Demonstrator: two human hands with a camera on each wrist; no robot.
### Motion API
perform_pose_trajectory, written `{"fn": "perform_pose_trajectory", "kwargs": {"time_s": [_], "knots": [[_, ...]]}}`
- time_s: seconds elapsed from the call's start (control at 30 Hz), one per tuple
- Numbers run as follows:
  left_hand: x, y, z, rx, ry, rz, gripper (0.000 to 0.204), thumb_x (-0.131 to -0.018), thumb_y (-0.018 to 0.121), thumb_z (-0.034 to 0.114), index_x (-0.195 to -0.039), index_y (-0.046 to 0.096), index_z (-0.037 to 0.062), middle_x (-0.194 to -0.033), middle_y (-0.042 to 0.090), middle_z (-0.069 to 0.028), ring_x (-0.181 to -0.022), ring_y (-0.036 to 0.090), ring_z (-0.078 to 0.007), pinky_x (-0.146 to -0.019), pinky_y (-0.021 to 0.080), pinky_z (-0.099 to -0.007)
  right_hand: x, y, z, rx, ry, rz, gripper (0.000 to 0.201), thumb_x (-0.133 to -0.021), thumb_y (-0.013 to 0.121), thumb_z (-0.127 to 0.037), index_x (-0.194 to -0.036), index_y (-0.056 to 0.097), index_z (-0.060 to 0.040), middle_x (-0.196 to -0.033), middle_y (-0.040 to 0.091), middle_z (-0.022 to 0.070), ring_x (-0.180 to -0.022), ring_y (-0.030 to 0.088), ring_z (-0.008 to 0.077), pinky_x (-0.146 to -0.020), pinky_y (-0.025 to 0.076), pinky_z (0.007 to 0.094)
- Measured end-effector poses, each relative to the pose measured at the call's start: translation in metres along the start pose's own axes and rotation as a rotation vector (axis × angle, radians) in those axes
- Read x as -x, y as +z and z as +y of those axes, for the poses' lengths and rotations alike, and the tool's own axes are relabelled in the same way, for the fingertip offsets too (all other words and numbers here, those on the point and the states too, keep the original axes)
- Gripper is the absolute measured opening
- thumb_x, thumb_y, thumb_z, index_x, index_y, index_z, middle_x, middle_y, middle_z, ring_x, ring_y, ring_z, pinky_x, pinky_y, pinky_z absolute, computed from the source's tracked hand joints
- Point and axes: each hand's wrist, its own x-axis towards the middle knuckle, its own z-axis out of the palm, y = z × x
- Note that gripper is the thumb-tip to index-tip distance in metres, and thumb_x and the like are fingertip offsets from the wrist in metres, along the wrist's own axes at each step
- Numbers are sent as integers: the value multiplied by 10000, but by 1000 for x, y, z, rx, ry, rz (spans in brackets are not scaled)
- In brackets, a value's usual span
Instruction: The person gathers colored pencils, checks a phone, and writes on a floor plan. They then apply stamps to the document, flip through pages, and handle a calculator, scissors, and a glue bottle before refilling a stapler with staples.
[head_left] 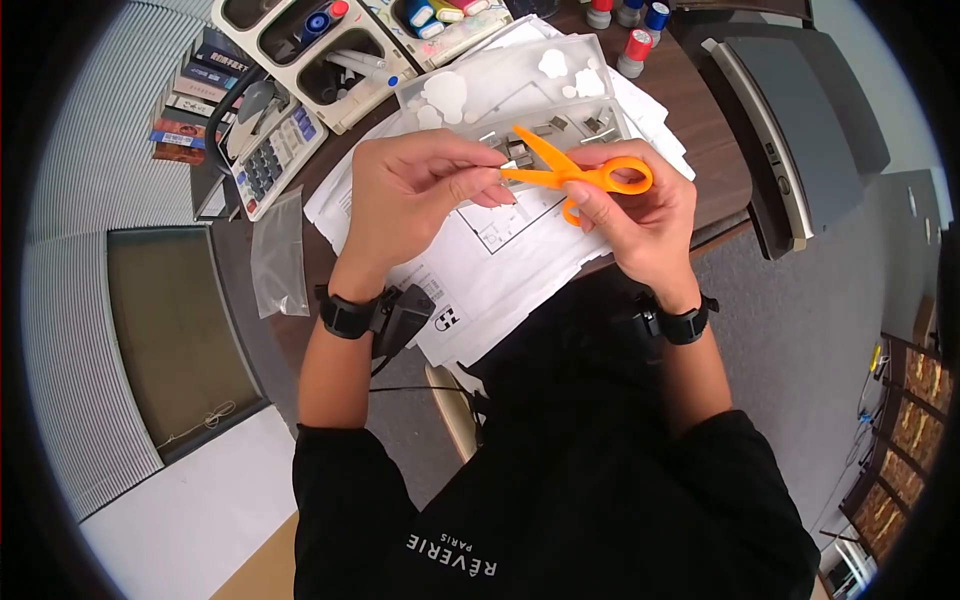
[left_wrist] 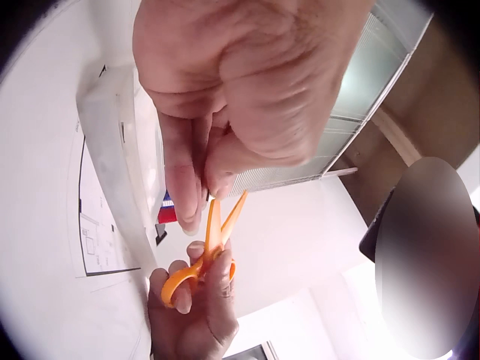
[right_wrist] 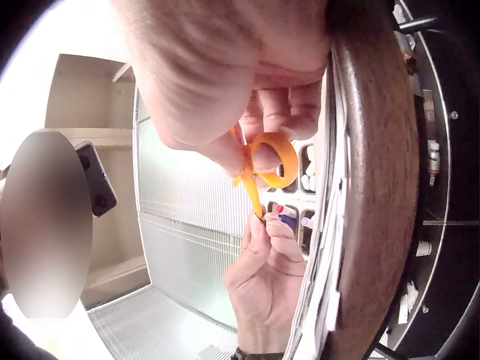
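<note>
My right hand [head_left: 645,205] grips a pair of orange scissors [head_left: 560,165] by the finger loops, with the blades spread apart. My left hand [head_left: 415,190] pinches a small piece between thumb and forefinger, right at the tip of the lower blade. Fingertips hide most of it, so I cannot tell its kind; a dark bit [right_wrist: 262,217] shows in the right wrist view. In the left wrist view the scissors [left_wrist: 214,240] point up toward the left fingertips. Behind the hands lies a translucent plastic box [head_left: 600,60] holding white rounded pieces and small metal parts.
Printed sheets [head_left: 440,300] cover the dark wooden table [head_left: 715,150] beneath the hands. A desk organizer [head_left: 350,115] with pens and a calculator [head_left: 270,165] stands at back left, near a clear plastic bag [head_left: 278,255]. Red-and-blue-capped bottles [head_left: 635,50] and a black machine [head_left: 800,120] are at back right.
</note>
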Motion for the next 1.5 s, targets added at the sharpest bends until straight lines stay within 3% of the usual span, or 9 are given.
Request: {"fn": "perform_pose_trajectory", "kwargs": {"time_s": [0.47,0.67,0.73,0.8,0.87,0.9,1.0,1.2,1.5], "knots": [[5,7,-3,34,21,10,121,-888,686,-67,-1001,718,-96,-887,726,-165,-817,754,-244,-705,624,-290,3,2,0,-12,4,9,245,-910,731,-39,-1135,649,13,-895,692,60,-695,617,67,-598,496,205],[4,8,2,-129,74,-134,254,-896,700,-19,-1146,701,-59,-913,729,-140,-752,739,-187,-640,585,-252,0,2,-8,12,30,203,190,-963,677,-97,-1114,583,-26,-810,633,9,-614,570,37,-520,426,185],[4,1,17,-154,-86,-45,287,-915,696,27,-1196,694,-31,-924,735,-125,-667,706,-140,-570,545,-221,-7,-3,-14,153,-13,141,175,-957,677,-92,-1098,591,-33,-774,630,11,-593,566,39,-510,416,196],[0,-10,8,-113,31,82,275,-962,665,102,-1211,693,-10,-840,700,-80,-591,659,-110,-507,503,-214,-14,-7,-28,289,-60,73,160,-951,677,-87,-1083,599,-41,-738,628,13,-572,562,41,-499,405,207],[-2,-19,-1,-69,91,174,272,-975,656,126,-1210,695,-7,-808,682,-62,-572,646,-102,-494,491,-213,-27,-6,-55,762,-64,-265,138,-921,686,-82,-1034,611,-58,-642,617,50,-507,588,127,-488,405,262],[-3,-20,-3,-73,146,200,267,-989,642,144,-1204,699,-2,-789,667,-55,-568,637,-97,-489,480,-211,-31,0,-59,773,-57,-299,138,-921,686,-82,-1034,611,-58,-642,617,50,-507,588,127,-488,405,262],[-5,-22,-11,-68,224,256,261,-1004,623,166,-1194,707,7,-773,653,-49,-569,628,-90,-484,465,-206,-45,21,-70,1000,-219,-530,141,-881,701,-96,-968,598,-55,-579,590,134,-504,584,314,-484,419,372],[-3,-17,4,123,122,327,184,-989,629,86,-1048,712,-67,-771,688,-92,-509,633,-106,-424,471,-205,-49,36,-57,1079,-317,-685,187,-876,706,-105,-975,558,-46,-595,568,171,-565,597,378,-507,432,430],[-6,-18,1,153,153,287,191,-988,632,83,-1060,714,-74,-772,685,-86,-518,641,-105,-418,472,-205,-54,39,-60,1042,-235,-767,186,-868,692,-76,-983,546,-72,-647,579,171,-631,604,400,-554,440,447]]}}
